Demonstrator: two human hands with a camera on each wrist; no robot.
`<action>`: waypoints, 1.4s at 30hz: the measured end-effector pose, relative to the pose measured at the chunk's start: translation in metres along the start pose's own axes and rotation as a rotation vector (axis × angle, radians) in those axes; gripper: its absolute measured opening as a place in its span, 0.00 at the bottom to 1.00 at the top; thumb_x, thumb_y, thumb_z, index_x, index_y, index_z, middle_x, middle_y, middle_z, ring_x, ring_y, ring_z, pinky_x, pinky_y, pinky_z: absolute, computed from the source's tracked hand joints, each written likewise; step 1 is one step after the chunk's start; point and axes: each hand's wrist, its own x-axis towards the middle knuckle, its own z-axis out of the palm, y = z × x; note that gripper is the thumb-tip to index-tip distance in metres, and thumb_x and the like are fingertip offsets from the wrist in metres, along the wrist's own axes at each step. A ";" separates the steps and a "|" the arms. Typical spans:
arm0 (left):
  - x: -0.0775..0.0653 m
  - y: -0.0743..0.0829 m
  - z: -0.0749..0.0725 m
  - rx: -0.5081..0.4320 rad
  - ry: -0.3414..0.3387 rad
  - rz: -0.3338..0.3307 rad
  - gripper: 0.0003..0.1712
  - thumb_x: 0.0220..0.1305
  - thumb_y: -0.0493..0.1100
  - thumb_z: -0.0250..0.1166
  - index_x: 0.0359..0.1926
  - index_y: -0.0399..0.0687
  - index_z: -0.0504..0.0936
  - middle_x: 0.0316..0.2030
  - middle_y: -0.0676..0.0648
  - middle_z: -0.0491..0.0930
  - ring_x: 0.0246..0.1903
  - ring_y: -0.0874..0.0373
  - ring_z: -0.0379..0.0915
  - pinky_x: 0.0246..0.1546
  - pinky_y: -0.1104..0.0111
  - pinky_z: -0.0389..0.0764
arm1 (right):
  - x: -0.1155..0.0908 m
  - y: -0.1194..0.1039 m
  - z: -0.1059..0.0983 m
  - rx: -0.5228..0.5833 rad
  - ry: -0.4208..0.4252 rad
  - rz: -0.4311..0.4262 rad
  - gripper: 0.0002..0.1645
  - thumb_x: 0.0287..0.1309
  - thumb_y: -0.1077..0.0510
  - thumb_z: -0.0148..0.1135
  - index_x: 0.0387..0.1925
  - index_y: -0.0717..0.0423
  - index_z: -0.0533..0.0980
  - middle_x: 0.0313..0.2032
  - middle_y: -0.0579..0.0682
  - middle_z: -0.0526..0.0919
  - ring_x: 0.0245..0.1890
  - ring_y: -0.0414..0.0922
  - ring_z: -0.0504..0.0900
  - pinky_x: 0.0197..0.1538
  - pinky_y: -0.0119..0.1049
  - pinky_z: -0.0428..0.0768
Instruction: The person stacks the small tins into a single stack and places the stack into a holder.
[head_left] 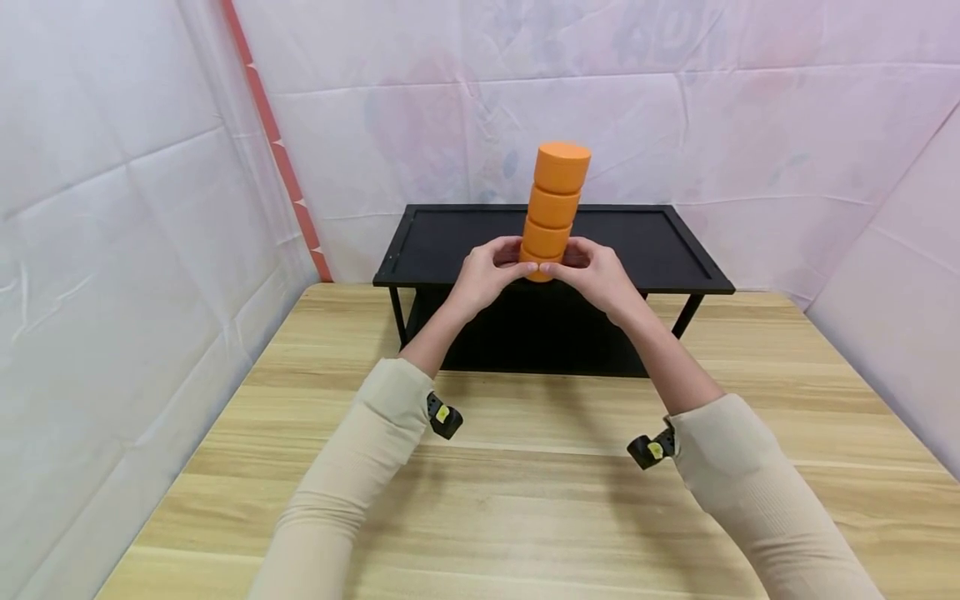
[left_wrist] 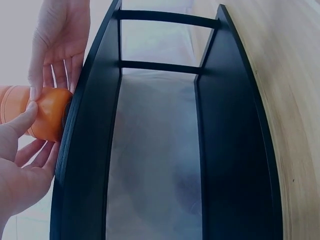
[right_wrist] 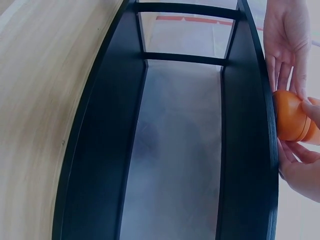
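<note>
An orange stack of several round, grooved sections (head_left: 553,208) leans slightly to the right over the black two-tier rack (head_left: 480,237). Its lower end is gripped from the left by my left hand (head_left: 483,271) and from the right by my right hand (head_left: 596,275). Both thumbs meet on the near side, and the other fingers curl round behind. In the left wrist view, the bottom orange section (left_wrist: 52,114) shows a dark base right at the rack's top edge. The right wrist view has the same section (right_wrist: 290,116) between both hands, its upper part cut off.
The rack stands at the back of a light wooden table (head_left: 517,508), with thin legs and a lower shelf (head_left: 525,333). White sheeting (head_left: 360,142) hangs behind and at both sides. A red strip (head_left: 277,142) runs down the left back corner.
</note>
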 end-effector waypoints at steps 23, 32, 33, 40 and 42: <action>0.020 0.002 0.002 0.137 -0.018 -0.019 0.27 0.59 0.45 0.63 0.59 0.42 0.71 0.52 0.47 0.75 0.48 0.60 0.72 0.47 0.73 0.73 | 0.014 0.000 -0.005 -0.036 0.022 0.025 0.34 0.55 0.50 0.65 0.59 0.61 0.66 0.53 0.57 0.73 0.51 0.50 0.73 0.54 0.46 0.71; 0.027 0.005 0.002 0.192 -0.025 -0.038 0.28 0.60 0.46 0.62 0.60 0.43 0.70 0.52 0.47 0.74 0.49 0.60 0.71 0.48 0.72 0.73 | 0.021 0.003 -0.006 0.000 0.037 0.037 0.34 0.54 0.50 0.65 0.59 0.61 0.67 0.53 0.57 0.73 0.52 0.49 0.72 0.55 0.45 0.69; 0.027 0.006 0.003 0.196 -0.024 -0.039 0.27 0.60 0.46 0.62 0.60 0.43 0.70 0.52 0.47 0.74 0.49 0.60 0.71 0.48 0.71 0.73 | 0.021 0.004 -0.007 0.002 0.036 0.039 0.34 0.54 0.50 0.65 0.59 0.61 0.67 0.53 0.57 0.73 0.52 0.50 0.72 0.55 0.46 0.69; 0.030 0.003 0.005 0.228 -0.021 -0.038 0.27 0.60 0.46 0.62 0.59 0.44 0.71 0.52 0.47 0.75 0.49 0.60 0.71 0.48 0.72 0.73 | 0.023 0.007 -0.008 -0.002 0.032 0.042 0.34 0.54 0.50 0.65 0.59 0.61 0.67 0.54 0.57 0.73 0.53 0.50 0.72 0.55 0.45 0.69; 0.031 0.002 0.006 0.232 -0.014 -0.033 0.27 0.60 0.46 0.63 0.59 0.43 0.71 0.52 0.47 0.75 0.49 0.59 0.72 0.48 0.72 0.73 | 0.023 0.007 -0.008 -0.007 0.032 0.036 0.34 0.54 0.50 0.65 0.58 0.61 0.67 0.53 0.57 0.73 0.52 0.50 0.72 0.55 0.45 0.70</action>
